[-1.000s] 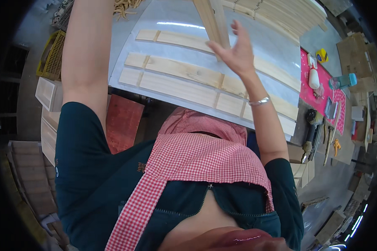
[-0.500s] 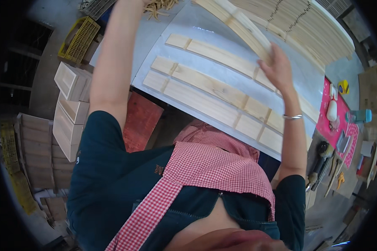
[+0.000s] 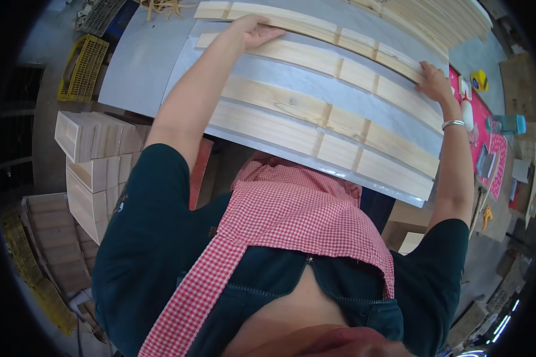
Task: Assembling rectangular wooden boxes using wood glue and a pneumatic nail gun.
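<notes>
A long pale wooden board [image 3: 307, 22] with cross grooves lies or hovers along the far part of the grey table [image 3: 140, 65]; I cannot tell whether it touches the top. At its right end, my right hand [image 3: 436, 83] is closed on it. My left hand [image 3: 259, 31] has its thumb and fingers on either side of the near edge, left of the middle. Closer to me, three similar grooved boards lie roughly parallel: one just below the held board [image 3: 309, 56], a knotted one [image 3: 280, 98], and one by the table's front edge [image 3: 274, 130].
Stacked boards [image 3: 423, 21] fill the far right. Tan curled strips [image 3: 164, 7] lie far left. Pale wooden boxes [image 3: 86, 143] and a yellow crate [image 3: 83, 68] stand left. On the right are a pink cloth [image 3: 499, 157], a white bottle [image 3: 466, 113] and a teal-lidded jar [image 3: 509, 124].
The board in my right hand has swung from a steep slant to lie nearly parallel with the others. My left hand has come from the far left onto it.
</notes>
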A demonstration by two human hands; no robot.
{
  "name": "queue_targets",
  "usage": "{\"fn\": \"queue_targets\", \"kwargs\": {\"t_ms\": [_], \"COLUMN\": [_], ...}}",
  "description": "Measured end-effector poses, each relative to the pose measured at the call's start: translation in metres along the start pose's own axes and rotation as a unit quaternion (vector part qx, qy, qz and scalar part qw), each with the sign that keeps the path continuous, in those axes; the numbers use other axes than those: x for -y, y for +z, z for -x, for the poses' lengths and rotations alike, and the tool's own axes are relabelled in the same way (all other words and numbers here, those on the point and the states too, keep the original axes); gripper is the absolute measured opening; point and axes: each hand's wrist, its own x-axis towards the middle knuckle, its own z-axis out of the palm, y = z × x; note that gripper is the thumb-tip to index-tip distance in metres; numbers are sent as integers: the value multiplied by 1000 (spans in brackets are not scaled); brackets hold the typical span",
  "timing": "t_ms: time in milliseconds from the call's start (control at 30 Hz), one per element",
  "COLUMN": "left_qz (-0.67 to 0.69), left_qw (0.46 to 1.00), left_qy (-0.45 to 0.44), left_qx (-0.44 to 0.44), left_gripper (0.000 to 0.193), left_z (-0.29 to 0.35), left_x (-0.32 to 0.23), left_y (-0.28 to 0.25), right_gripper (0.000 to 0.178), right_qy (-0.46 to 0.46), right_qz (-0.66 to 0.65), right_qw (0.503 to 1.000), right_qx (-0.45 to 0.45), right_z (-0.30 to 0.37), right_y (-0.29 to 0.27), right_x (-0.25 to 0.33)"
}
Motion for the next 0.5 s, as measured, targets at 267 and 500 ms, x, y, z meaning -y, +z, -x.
{"fn": "queue_targets", "kwargs": {"t_ms": [267, 500], "left_qz": [-569, -789], "left_qw": [771, 429], "left_qy": [263, 386], "left_qx": [-112, -210], "left_gripper": [37, 56], "left_z": [26, -37], "left_x": [-5, 13], "left_y": [-6, -67], "right_gripper": [52, 44], "right_qy": [-71, -59], "right_qz": [-135, -91], "right_qw": [984, 967], "right_qx": [-87, -230], "right_z": [-3, 28], "right_y": [52, 74], "right_x": [-86, -41]}}
